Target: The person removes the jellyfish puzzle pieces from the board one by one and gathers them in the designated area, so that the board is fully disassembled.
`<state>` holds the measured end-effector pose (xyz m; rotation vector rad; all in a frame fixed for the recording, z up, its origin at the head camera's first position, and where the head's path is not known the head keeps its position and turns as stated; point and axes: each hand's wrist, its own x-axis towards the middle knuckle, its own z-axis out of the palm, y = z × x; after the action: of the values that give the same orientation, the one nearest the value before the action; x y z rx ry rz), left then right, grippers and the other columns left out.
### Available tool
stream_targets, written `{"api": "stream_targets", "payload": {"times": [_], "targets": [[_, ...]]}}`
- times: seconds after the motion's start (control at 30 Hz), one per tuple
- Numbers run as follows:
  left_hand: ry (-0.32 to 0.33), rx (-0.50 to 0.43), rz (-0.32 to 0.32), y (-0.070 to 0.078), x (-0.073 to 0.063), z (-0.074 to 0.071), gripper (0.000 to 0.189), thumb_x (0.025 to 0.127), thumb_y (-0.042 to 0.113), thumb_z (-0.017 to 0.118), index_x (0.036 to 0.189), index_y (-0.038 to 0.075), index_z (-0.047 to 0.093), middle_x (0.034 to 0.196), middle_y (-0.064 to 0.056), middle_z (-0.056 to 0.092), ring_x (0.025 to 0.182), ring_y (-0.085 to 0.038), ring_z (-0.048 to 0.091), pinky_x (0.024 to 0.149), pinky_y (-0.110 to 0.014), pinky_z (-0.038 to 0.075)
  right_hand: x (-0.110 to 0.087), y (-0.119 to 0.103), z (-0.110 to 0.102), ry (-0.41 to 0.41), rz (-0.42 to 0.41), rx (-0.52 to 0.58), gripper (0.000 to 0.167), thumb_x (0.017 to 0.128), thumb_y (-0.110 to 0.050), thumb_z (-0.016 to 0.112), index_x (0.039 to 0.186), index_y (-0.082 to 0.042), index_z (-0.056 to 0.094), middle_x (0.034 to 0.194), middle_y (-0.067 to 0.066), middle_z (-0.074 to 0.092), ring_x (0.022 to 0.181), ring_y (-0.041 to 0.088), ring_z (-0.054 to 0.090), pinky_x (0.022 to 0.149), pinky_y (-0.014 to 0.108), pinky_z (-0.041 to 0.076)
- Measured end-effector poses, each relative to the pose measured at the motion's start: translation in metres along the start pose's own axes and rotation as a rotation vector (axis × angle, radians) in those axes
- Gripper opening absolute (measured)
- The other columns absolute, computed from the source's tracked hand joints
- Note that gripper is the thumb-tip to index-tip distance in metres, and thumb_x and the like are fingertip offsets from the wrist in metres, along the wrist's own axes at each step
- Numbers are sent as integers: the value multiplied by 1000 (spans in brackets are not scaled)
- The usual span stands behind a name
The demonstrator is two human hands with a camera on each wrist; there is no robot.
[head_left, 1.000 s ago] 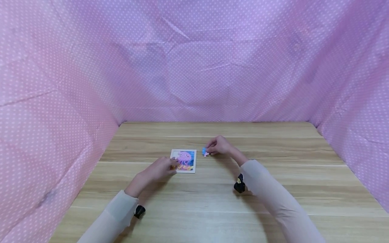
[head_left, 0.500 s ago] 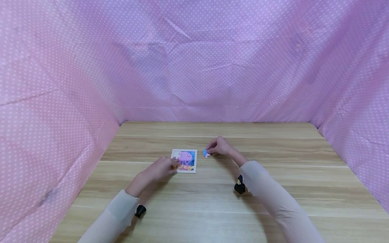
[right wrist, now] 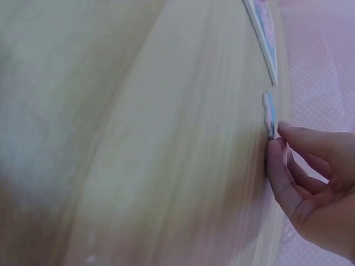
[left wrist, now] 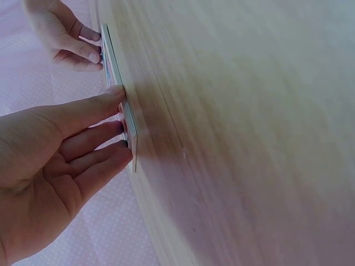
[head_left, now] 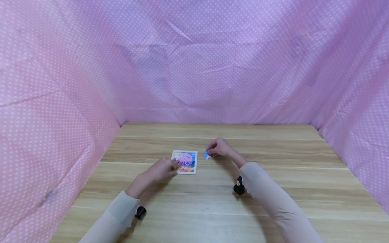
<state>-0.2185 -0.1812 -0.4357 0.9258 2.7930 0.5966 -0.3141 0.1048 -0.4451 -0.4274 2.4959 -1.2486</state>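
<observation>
A square jigsaw puzzle board [head_left: 192, 171] with a white frame and a pink jellyfish picture lies flat on the table. My left hand [head_left: 164, 167] rests at its left side, thumb on the near edge and fingertips on the picture, covering part of it. In the left wrist view the left hand's fingers [left wrist: 91, 138] lie fairly straight against the board. Just right of the board is a small blue and pink puzzle piece [head_left: 206, 155]. My right hand [head_left: 220, 146] pinches the piece's far right end between thumb and fingers, close over the tabletop [right wrist: 138, 138].
The wooden table [head_left: 194, 209] is enclosed by a pink polka-dot cloth [head_left: 194, 74] behind and at both sides. Black wrist devices [head_left: 239, 189] hang at both sleeves, close over the table. A narrow gap separates the piece from the board.
The puzzle piece has shifted slightly toward the person and turned a little in the right hand's fingers. The left hand stays on the board.
</observation>
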Motion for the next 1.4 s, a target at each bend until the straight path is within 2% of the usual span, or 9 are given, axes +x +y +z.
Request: {"api": "stream_targets", "payload": {"times": [0.13,0.37,0.47,0.57,0.67,0.77,0.9,1.07,1.4], "targets": [[6,9,6,-1,0,1,22,92,6,73,114,2,75,112,-12,72,73,-13,51,67,-28,46,0,-4,1,2,-19,-2,12,94,1,68,103,6,73,95,13,72,73,16,65,68,29,58],[-4,-6,-21,-1,-1,2,26,93,7,72,118,2,73,127,-17,67,81,-15,56,71,-29,48,4,-12,8,-19,-70,-38,14,95,-2,68,106,5,72,95,12,72,71,17,65,66,28,57],[-2,-3,-5,-2,0,2,23,93,6,72,116,2,74,116,-14,71,77,-14,54,69,-29,48,6,-15,12,-26,-82,-46,14,94,-3,69,105,4,73,93,11,72,68,16,64,63,27,55],[2,-4,0,-1,1,1,23,93,5,72,115,1,74,116,-15,71,79,-15,56,69,-29,48,10,-17,17,-31,-103,-47,13,93,-2,69,104,4,73,90,11,72,66,16,61,59,25,52],[4,-10,-9,0,-1,1,26,92,4,72,117,0,73,127,-19,66,94,-21,65,72,-31,49,12,-19,21,-41,-120,-39,12,93,0,69,103,5,73,87,11,72,64,17,61,57,25,52],[2,-17,-17,0,-1,0,27,92,4,72,118,0,72,131,-20,63,105,-26,66,74,-32,49,14,-22,25,-48,-128,-36,12,93,0,69,103,5,73,86,11,72,63,19,62,57,26,53],[-1,-10,-16,-1,-1,0,26,92,5,72,118,1,73,130,-19,64,91,-20,63,72,-31,49,15,-28,30,-50,-118,-40,13,93,-3,69,104,3,73,87,10,72,66,22,65,55,26,53],[-3,-5,-9,-2,-2,-1,27,92,4,72,119,0,72,133,-21,61,93,-20,62,73,-32,48,18,-36,38,-60,-134,-64,13,94,-4,69,104,1,75,81,9,71,62,19,61,48,21,45],[-6,11,2,-1,-1,-1,23,92,6,73,114,2,75,124,-17,68,78,-14,54,69,-30,48,26,-48,55,-78,-213,-68,13,90,2,70,102,6,74,94,13,74,76,14,63,67,22,52]]}}
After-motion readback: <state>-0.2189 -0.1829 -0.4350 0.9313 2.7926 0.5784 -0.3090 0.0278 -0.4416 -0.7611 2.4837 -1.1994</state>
